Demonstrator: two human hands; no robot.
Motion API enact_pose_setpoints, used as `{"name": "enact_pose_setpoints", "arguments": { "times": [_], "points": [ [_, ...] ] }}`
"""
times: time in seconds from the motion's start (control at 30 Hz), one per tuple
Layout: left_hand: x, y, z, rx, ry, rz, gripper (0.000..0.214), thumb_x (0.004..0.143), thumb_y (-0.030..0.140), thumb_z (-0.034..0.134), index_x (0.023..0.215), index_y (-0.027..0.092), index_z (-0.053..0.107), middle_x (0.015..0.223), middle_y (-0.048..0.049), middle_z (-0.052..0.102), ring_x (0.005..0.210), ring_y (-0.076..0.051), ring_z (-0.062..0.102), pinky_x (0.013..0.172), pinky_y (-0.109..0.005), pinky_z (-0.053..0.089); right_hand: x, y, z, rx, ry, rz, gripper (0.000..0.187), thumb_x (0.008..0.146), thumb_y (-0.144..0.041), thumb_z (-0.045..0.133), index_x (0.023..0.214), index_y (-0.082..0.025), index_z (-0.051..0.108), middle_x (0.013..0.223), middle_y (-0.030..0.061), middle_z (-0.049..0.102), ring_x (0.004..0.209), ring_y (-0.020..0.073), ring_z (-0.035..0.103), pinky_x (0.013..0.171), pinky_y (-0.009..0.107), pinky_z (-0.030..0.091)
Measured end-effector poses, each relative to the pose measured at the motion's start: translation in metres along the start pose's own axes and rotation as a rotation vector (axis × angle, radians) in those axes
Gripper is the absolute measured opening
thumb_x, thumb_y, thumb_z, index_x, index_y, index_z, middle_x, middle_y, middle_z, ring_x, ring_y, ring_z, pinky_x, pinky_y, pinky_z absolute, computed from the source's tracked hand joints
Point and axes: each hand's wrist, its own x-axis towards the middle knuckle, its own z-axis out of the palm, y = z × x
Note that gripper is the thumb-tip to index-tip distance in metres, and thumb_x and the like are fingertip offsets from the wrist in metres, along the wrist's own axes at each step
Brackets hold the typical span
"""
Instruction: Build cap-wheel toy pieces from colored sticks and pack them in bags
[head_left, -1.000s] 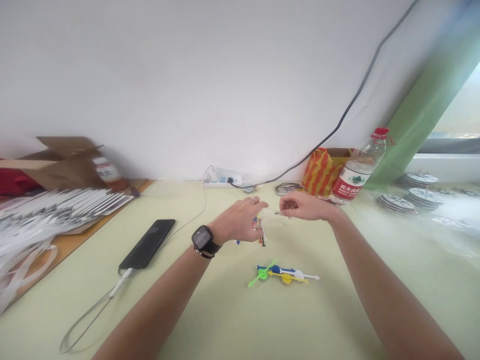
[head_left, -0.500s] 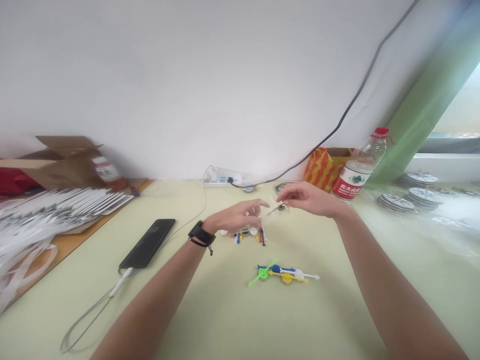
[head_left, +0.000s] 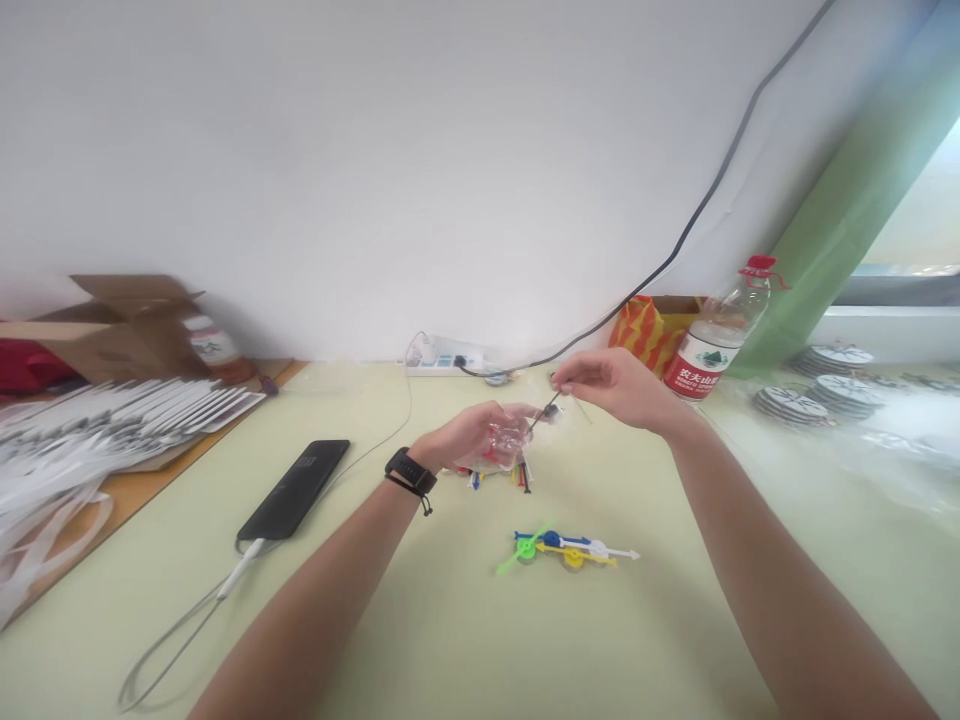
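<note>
My left hand (head_left: 469,437) wears a black wristband and is closed on a clear plastic bag (head_left: 504,447) with something red in it. Between the thumb and fingers of my right hand (head_left: 611,388) is a thin dark stick (head_left: 545,410), slanting down to the left. Its lower end meets the bag's edge; whether it is inside cannot be told. Several small coloured arrow pieces (head_left: 520,477) lie below my left hand, partly hidden. Nearer me are spinner arrows with round bases: a green one (head_left: 526,547), a blue one (head_left: 551,538), a yellow one (head_left: 574,555) and a white one (head_left: 600,548).
A black phone (head_left: 296,490) on a white cable lies at left. Beyond it are stacked white cards (head_left: 172,410) and a cardboard box (head_left: 135,325). A power strip (head_left: 446,365) sits by the wall. At right stand a large bottle (head_left: 712,345) and stacks of round discs (head_left: 795,405).
My left hand has turned and closed on the clear bag, which now shows in it. My right hand has shifted slightly left, bringing the stick to the bag.
</note>
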Motion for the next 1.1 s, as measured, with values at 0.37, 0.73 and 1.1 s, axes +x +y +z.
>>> {"name": "enact_pose_setpoints", "arguments": {
  "times": [0.37,0.73,1.1],
  "points": [
    [0.004,-0.003,0.009,-0.525,-0.069,-0.127,0.049,0.087,0.042,0.052,0.128,0.017,0.059,0.086,-0.0068,0.058,0.059,-0.013,0.041,0.054,-0.027,0.033,-0.001,-0.005,0.007,0.05,-0.069,0.092,0.029,0.093,-0.045,0.062,0.106,-0.021,0.07,0.111,0.0088,0.074,0.1,0.0264,0.073,0.087,0.038,0.058],
    [0.007,-0.006,0.004,-0.406,-0.097,-0.11,0.071,0.095,0.073,0.035,0.132,0.016,0.057,0.097,-0.0121,0.068,0.073,-0.019,0.058,0.064,-0.029,0.042,-0.008,-0.01,-0.003,0.031,-0.061,-0.055,0.047,0.082,-0.019,0.066,0.129,-0.025,0.062,0.109,0.008,0.07,0.096,0.0233,0.071,0.089,0.041,0.057],
    [0.007,-0.014,0.011,-0.333,-0.187,0.001,0.053,0.082,0.046,0.08,0.124,0.016,0.065,0.097,-0.0108,0.07,0.089,-0.022,0.07,0.079,-0.034,0.054,-0.005,-0.016,-0.002,0.016,0.268,-0.262,0.028,0.083,-0.016,0.059,0.107,-0.023,0.071,0.09,0.0034,0.07,0.089,0.0206,0.068,0.086,0.038,0.055]
  ]
}}
